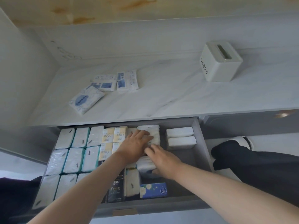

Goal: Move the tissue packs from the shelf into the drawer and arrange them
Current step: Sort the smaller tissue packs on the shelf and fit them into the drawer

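Observation:
Three blue-and-white tissue packs lie on the white marble shelf (pixel 178 97): a large one (pixel 85 100) at the front left and two smaller ones (pixel 105 82) (pixel 127 80) behind it. Below, the grey drawer (pixel 205 143) is pulled out and holds several rows of packs. My left hand (pixel 135 146) lies flat, fingers apart, on a row of white packs (pixel 155 131) in the drawer's middle. My right hand (pixel 163 159) is just to its right, fingers over a white pack (pixel 144 165) in the same row, thumb under it.
White-and-teal packs (pixel 72 156) fill the drawer's left, yellow Face packs (pixel 113 135) the middle, two white packs (pixel 180 137) the back right, a blue flowered pack (pixel 153 189) the front. A white tissue box (pixel 221 62) stands on the shelf's right. My leg (pixel 242 159) is beside the drawer.

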`<state>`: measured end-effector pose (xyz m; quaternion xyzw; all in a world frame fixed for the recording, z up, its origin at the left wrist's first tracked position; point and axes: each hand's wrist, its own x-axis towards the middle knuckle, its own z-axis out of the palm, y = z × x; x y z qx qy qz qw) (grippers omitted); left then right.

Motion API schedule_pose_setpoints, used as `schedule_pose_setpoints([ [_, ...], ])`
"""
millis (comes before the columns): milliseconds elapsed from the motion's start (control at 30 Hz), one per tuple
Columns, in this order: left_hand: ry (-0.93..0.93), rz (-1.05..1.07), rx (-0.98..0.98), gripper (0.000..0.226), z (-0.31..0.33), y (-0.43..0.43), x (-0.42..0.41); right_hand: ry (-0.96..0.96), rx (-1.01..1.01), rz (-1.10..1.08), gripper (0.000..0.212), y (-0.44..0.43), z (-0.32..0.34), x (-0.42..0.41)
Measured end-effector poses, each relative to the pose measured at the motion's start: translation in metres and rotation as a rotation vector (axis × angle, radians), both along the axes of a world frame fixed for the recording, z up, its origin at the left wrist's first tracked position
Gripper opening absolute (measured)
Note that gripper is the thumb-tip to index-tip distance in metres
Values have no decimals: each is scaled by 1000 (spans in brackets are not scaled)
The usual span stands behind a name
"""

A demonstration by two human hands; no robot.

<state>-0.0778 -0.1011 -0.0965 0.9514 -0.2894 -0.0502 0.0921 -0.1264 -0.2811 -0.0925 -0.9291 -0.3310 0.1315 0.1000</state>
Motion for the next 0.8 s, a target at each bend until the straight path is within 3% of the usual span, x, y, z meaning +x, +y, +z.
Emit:
schedule_pose_setpoints([
  [100,90,-13,5,70,5,12,-11,-73,-17,-33,78,-7,-6,-1],
  [200,125,-66,205,100,9,9,-21,-54,-62,-350,105,-14,-8,-4],
  [267,145,-85,329,120,9,0,-27,183,10,-614,124,-13,-5,-6],
  [367,99,-88,404,119,2,-12,-31,627,104,-919,141,-3,-10,-5],
  [433,98,-52,405,114,0,-14,-34,833,210,-1021,123,8,-15,-4],
  [500,107,-31,393,112,0,-12,-36,827,278,-956,77,14,-17,-3],
  [533,110,-27,388,111,0,-11,-37,831,270,-919,69,15,-20,-3],
  [633,122,-46,418,106,1,-10,-39,807,140,-841,68,13,-12,-3],
  [700,109,-97,441,102,3,-12,-39,721,98,-899,63,11,-3,1],
  [800,64,-127,468,98,5,-10,-34,661,238,-849,78,10,10,6],
])
